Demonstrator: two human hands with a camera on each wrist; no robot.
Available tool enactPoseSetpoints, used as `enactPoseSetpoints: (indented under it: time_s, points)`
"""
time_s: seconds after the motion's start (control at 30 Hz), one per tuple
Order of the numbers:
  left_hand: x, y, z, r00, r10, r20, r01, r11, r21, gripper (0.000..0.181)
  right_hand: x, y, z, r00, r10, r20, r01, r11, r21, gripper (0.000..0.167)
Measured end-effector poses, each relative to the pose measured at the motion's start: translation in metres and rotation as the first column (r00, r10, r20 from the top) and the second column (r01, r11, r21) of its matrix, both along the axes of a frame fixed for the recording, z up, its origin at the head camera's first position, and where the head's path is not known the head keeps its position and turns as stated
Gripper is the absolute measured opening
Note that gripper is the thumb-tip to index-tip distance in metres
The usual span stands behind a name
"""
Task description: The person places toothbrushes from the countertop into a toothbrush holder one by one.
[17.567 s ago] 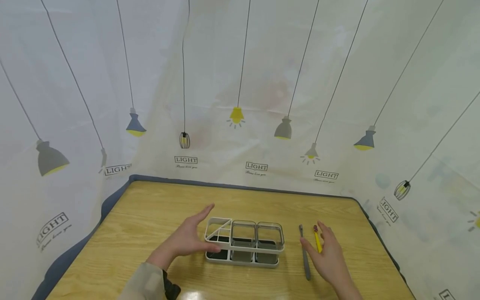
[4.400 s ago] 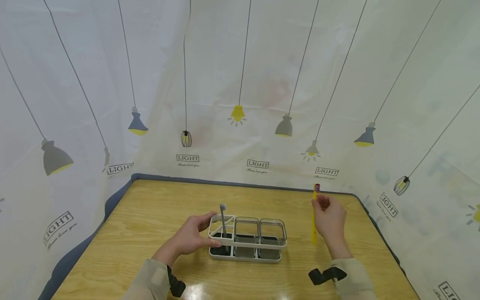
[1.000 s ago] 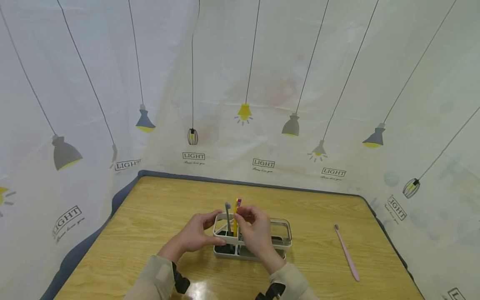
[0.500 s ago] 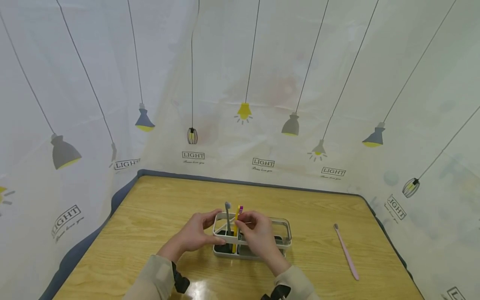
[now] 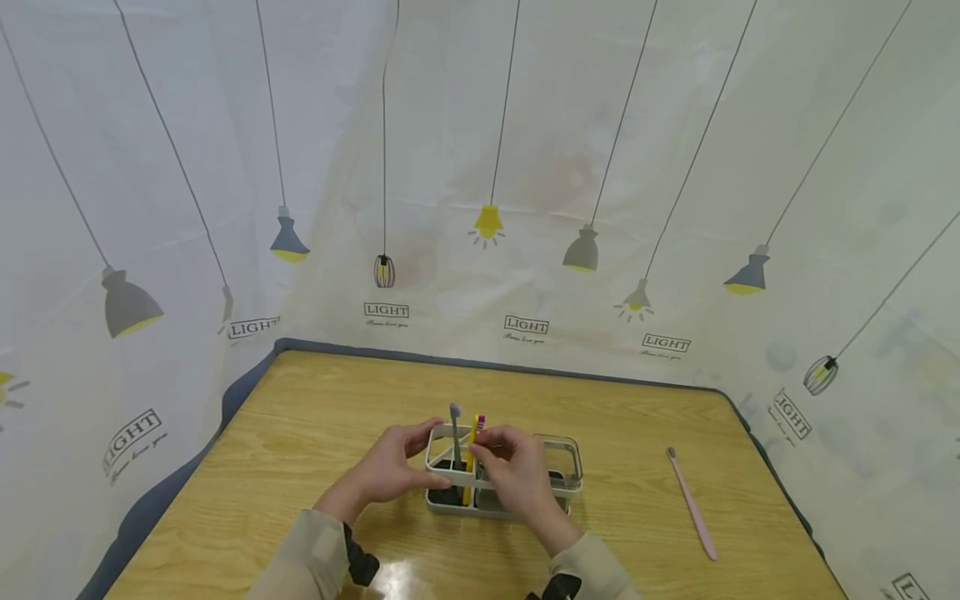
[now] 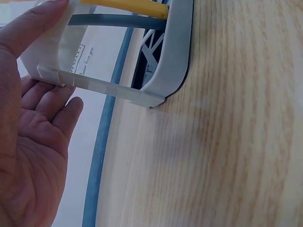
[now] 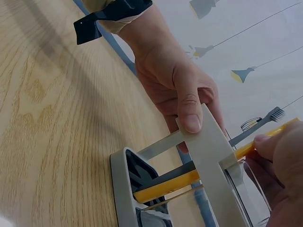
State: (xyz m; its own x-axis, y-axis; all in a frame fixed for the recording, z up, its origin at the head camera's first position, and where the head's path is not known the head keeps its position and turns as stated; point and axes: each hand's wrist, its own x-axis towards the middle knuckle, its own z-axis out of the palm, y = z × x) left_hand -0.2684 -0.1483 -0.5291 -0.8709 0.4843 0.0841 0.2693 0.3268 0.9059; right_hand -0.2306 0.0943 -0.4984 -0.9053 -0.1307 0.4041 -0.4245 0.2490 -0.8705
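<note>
A white toothbrush holder (image 5: 491, 481) with clear cups stands on the table in the head view. My left hand (image 5: 390, 468) grips its left end, the thumb on the front of the upper frame and the fingers behind. Between thumb and fingers, my right hand (image 5: 517, 467) pinches a yellow toothbrush (image 7: 165, 186) just below its purple and white bristles. The yellow handle passes down through the left section, its lower end at the dark base in the right wrist view. Beside it a grey toothbrush (image 5: 455, 433) leans in the same section. My right hand hides the middle cup.
A pink toothbrush (image 5: 693, 504) lies on the wooden table (image 5: 322, 417), right of the holder. A pale curtain (image 5: 442, 150) printed with lamps surrounds the table's back and sides.
Since the earliest frame, the grey toothbrush has gone into the holder and the yellow one was lifted across to it. Over the last second the yellow toothbrush has sunk lower; the left hand holds still.
</note>
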Motion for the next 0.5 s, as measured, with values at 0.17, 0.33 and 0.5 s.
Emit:
enactPoseSetpoints:
  time_s: [0.17, 0.33, 0.5]
  points:
    - [-0.001, -0.001, -0.001, 1.0, 0.0, 0.0, 0.0, 1.0, 0.004, 0.1, 0.001, 0.0, 0.0, 1.0, 0.007, 0.002, -0.007, 1.0, -0.011, 0.006]
    - [-0.001, 0.0, 0.0, 1.0, -0.011, 0.007, 0.011, 1.0, 0.021, 0.1, 0.003, 0.002, 0.004, 0.999, 0.022, 0.029, -0.022, 1.0, 0.011, 0.006]
    - [0.0, 0.0, 0.0, 1.0, -0.007, 0.005, 0.007, 1.0, 0.015, 0.101, 0.003, 0.012, 0.008, 0.996, -0.011, 0.086, 0.006, 0.998, 0.057, 0.011]
